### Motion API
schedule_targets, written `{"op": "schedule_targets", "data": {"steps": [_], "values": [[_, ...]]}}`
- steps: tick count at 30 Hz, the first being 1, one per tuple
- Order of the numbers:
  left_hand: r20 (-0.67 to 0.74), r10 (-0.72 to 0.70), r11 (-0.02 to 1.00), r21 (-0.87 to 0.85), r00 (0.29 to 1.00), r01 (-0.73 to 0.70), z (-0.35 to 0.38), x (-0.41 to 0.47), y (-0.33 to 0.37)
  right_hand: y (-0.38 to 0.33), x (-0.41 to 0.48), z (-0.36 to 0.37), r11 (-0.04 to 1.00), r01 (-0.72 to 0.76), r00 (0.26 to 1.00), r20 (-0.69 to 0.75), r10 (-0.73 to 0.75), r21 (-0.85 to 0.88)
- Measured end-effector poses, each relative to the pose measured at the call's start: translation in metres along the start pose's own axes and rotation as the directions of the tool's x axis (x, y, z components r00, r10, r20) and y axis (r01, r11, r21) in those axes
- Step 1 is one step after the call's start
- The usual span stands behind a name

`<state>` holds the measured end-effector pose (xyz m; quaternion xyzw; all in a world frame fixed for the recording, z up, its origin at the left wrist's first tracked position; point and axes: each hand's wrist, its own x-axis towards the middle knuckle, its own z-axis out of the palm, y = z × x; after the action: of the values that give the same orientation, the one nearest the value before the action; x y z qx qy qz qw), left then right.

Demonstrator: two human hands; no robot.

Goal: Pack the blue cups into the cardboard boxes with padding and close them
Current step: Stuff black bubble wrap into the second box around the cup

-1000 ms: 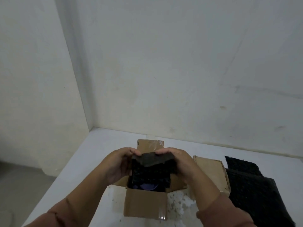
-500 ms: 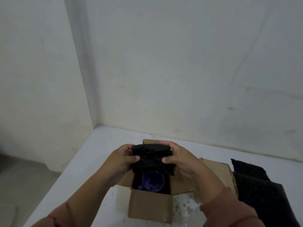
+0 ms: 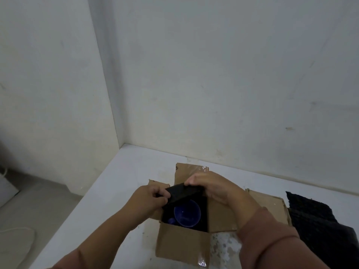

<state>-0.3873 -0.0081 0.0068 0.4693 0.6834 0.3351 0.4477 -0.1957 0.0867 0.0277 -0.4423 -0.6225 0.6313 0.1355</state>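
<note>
An open cardboard box [image 3: 181, 244] stands on the white table with its flaps spread out. Inside it a blue cup [image 3: 187, 213] sits upright, mouth up, with dark padding around it. Above the box's far side I hold a piece of black foam padding [image 3: 183, 192]. My left hand [image 3: 149, 200] grips its left end and my right hand [image 3: 211, 188] grips its right end, fingers curled over the top. The padding hides the box's back wall.
A pile of black foam padding [image 3: 318, 226] lies on the table to the right of the box. The white table [image 3: 120, 191] meets walls at the back and left corner; its left edge drops to the floor. White crumbs [image 3: 223, 247] lie near the box's front.
Both hands have lifted the black padding up and back, off the top of the box. The blue cup, mostly covered before, now shows fully. The view has tilted.
</note>
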Motion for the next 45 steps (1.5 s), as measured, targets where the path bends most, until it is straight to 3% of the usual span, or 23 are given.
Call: {"op": "schedule_targets", "data": {"steps": [2,3,7,10,14,17,21,25,31,38,42,45], "values": [[-0.063,0.078,0.964,0.26,0.995,-0.059,0.007,0.001,-0.002,0.005,0.009,0.004,0.908,0.037,0.999,-0.002,-0.042,-0.417],[-0.076,0.124,0.933,0.347,0.989,-0.091,0.011,0.002,-0.003,0.009,0.012,0.008,0.86,0.047,0.998,-0.005,-0.058,-0.509],[-0.063,0.28,0.84,0.499,0.958,-0.213,0.026,0.004,-0.013,0.028,0.019,0.029,0.68,0.151,0.954,-0.075,-0.29,-0.718],[-0.006,0.347,0.759,0.59,0.938,-0.277,0.038,0.004,-0.021,0.042,0.023,0.038,0.49,0.107,0.926,-0.093,-0.366,-0.865],[0.059,0.443,0.625,0.695,0.894,-0.356,0.046,0.007,-0.027,0.049,0.027,0.044,0.401,0.11,0.937,-0.039,-0.346,-0.909],[0.126,0.339,0.52,0.801,0.933,-0.297,0.049,0.007,-0.025,0.05,0.031,0.044,0.402,0.146,0.93,-0.014,-0.367,-0.904],[0.102,0.255,0.339,0.922,0.962,-0.187,0.055,0.009,-0.014,0.05,0.029,0.044,0.417,0.18,0.922,0.005,-0.387,-0.891],[0.066,0.216,0.251,0.961,0.974,-0.121,0.061,0.015,-0.008,0.052,0.026,0.041,0.404,0.175,0.923,0.007,-0.384,-0.898],[0.038,0.118,0.209,0.976,0.992,-0.062,0.067,0.022,0.0,0.055,0.028,0.043,0.398,0.129,0.945,-0.009,-0.327,-0.908],[0.103,0.117,0.218,0.968,0.988,-0.126,0.065,0.018,-0.005,0.06,0.032,0.047,0.445,0.086,0.962,-0.042,-0.269,-0.891],[0.117,0.154,0.309,0.938,0.981,-0.16,0.062,0.019,-0.008,0.06,0.033,0.049,0.539,0.049,0.974,-0.08,-0.214,-0.841],[0.063,0.162,0.5,0.855,0.985,-0.138,0.057,0.022,-0.01,0.053,0.026,0.04,0.566,0.04,0.969,-0.107,-0.223,-0.824]]}}
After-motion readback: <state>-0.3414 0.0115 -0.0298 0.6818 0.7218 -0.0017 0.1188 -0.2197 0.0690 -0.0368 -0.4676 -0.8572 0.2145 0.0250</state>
